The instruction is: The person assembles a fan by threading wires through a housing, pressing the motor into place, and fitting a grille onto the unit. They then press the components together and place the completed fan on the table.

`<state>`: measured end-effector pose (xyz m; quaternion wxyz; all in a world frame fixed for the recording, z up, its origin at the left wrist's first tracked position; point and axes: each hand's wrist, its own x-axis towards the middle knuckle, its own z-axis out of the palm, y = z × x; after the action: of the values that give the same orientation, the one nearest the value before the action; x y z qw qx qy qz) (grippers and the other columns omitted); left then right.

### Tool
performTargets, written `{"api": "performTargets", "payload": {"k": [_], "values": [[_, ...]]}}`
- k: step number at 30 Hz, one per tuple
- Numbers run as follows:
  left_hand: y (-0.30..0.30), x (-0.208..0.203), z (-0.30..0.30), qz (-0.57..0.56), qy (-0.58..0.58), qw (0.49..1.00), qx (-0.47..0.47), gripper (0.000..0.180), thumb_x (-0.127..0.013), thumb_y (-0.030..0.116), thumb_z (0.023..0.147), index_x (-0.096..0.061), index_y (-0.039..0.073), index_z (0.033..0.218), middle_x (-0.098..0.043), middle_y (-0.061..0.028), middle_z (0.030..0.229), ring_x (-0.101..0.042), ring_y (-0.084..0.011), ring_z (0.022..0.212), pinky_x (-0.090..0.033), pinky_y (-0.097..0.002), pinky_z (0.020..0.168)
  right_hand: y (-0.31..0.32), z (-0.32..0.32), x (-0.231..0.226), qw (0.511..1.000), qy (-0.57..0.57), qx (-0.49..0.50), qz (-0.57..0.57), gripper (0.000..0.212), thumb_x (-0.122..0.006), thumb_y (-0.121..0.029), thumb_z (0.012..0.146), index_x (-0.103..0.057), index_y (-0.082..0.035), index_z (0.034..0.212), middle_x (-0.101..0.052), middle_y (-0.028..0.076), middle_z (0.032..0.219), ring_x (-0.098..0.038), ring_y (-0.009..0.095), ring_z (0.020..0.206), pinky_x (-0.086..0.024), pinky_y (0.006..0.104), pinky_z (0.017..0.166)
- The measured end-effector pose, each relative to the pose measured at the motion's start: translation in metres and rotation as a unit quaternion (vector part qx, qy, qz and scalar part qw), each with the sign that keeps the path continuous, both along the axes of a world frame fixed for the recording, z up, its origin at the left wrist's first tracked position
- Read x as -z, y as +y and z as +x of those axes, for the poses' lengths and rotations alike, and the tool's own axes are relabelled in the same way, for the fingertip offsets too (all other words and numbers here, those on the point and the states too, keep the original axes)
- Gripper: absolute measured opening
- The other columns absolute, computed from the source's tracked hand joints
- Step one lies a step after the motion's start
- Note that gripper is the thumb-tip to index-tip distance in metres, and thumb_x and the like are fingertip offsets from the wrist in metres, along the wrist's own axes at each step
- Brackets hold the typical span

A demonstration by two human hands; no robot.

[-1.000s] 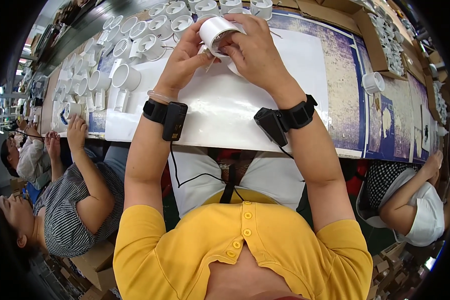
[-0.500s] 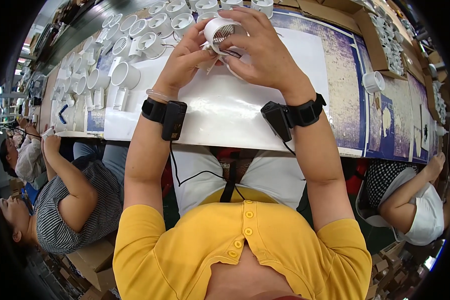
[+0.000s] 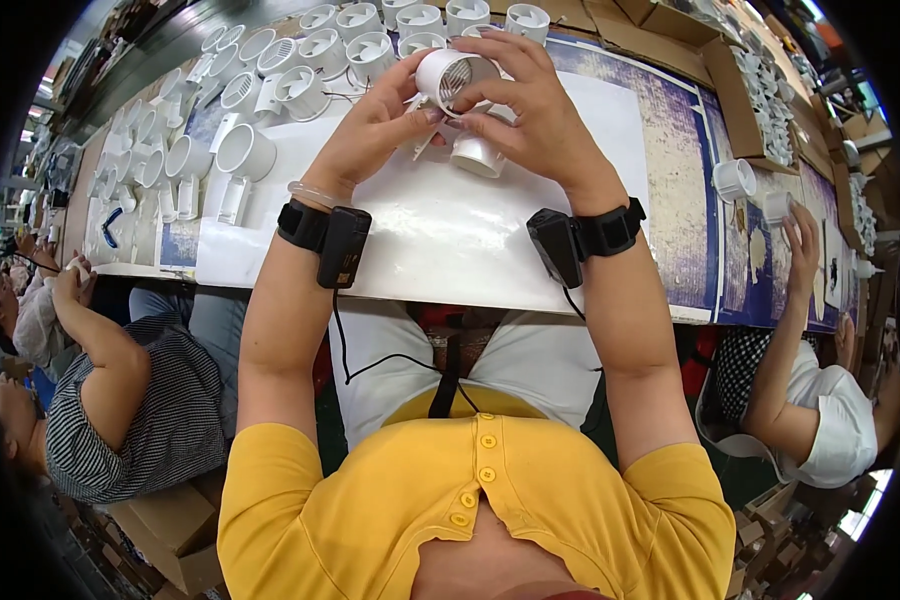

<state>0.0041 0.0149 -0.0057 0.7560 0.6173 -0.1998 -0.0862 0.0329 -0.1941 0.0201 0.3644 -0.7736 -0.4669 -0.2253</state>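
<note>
Over the far part of a white sheet (image 3: pixel 410 235), my left hand (image 3: pixel 375 130) and my right hand (image 3: pixel 535 115) both grip a white plastic cylinder housing (image 3: pixel 434 70) with a slatted grille inside. The left fingers and thumb close on its left side and lower edge. Right fingers curl over its rim, the thumb at the bottom edge. A slim white arm hangs below it by my left thumb. Under my right hand is another white rounded piece (image 3: pixel 478 157); whether it joins the housing I cannot tell.
Several white fan housings (image 3: pixel 367 52) stand along the far edge. More with flat stands (image 3: pixel 242 155) are at left, near a blue tool (image 3: pixel 111 228). A cardboard box (image 3: pixel 738 100) holds white parts at right. A co-worker's hand (image 3: pixel 800 243) touches a white cup-shaped part (image 3: pixel 778 207).
My right hand has shifted slightly right on the housing, and the white rounded piece beneath shows more. At right, a co-worker's hand has reached in to a white cup-shaped part.
</note>
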Motion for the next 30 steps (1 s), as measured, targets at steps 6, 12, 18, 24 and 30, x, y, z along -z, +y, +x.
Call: {"api": "performTargets", "payload": {"k": [6,12,18,24,30], "values": [[-0.003,-0.003,-0.003,0.017,-0.018,1.0,0.01,0.066,-0.063,0.014,0.088,-0.027,0.008,0.142,-0.05,-0.0098,0.123,-0.055,-0.0171,0.106,-0.052,-0.0304,0.08,-0.001,0.004,0.007,0.999,0.05,0.003,0.016,0.01,-0.072,-0.013,0.073,-0.071,-0.01,0.083,-0.055,0.004,0.128,-0.039,0.027,0.126,-0.032,0.0408,0.104],[-0.003,-0.001,-0.001,0.019,-0.027,0.999,0.008,0.066,-0.064,0.015,0.087,-0.027,0.008,0.142,-0.05,-0.0094,0.123,-0.055,-0.0171,0.107,-0.052,-0.03,0.08,0.001,0.002,0.009,0.995,0.089,0.009,0.031,0.009,-0.069,-0.015,0.077,-0.07,-0.009,0.084,-0.054,0.005,0.129,-0.04,0.028,0.125,-0.03,0.04,0.105],[-0.002,0.001,0.0,0.019,-0.025,0.999,0.008,0.068,-0.065,0.016,0.087,-0.027,0.008,0.143,-0.05,-0.0098,0.123,-0.054,-0.0184,0.109,-0.052,-0.0303,0.081,0.004,0.004,0.012,0.997,0.061,0.035,0.008,0.011,-0.069,-0.016,0.077,-0.07,-0.009,0.086,-0.053,0.005,0.13,-0.039,0.028,0.126,-0.031,0.0398,0.104],[-0.002,-0.003,-0.003,0.028,0.002,1.0,0.013,0.068,-0.064,0.015,0.087,-0.026,0.007,0.143,-0.049,-0.0107,0.125,-0.053,-0.0189,0.111,-0.051,-0.0304,0.082,0.008,0.001,0.017,0.984,0.174,0.015,0.041,0.011,-0.069,-0.016,0.077,-0.071,-0.01,0.086,-0.052,0.004,0.132,-0.037,0.028,0.128,-0.031,0.0406,0.105],[-0.002,0.002,-0.001,-0.026,0.033,0.999,0.002,0.067,-0.062,0.012,0.088,-0.025,0.006,0.143,-0.048,-0.0111,0.127,-0.052,-0.0193,0.112,-0.05,-0.0313,0.085,0.007,-0.005,0.01,0.992,0.116,0.036,0.025,0.013,-0.069,-0.014,0.076,-0.073,-0.013,0.088,-0.05,0.003,0.134,-0.036,0.028,0.129,-0.03,0.0399,0.107]]}}
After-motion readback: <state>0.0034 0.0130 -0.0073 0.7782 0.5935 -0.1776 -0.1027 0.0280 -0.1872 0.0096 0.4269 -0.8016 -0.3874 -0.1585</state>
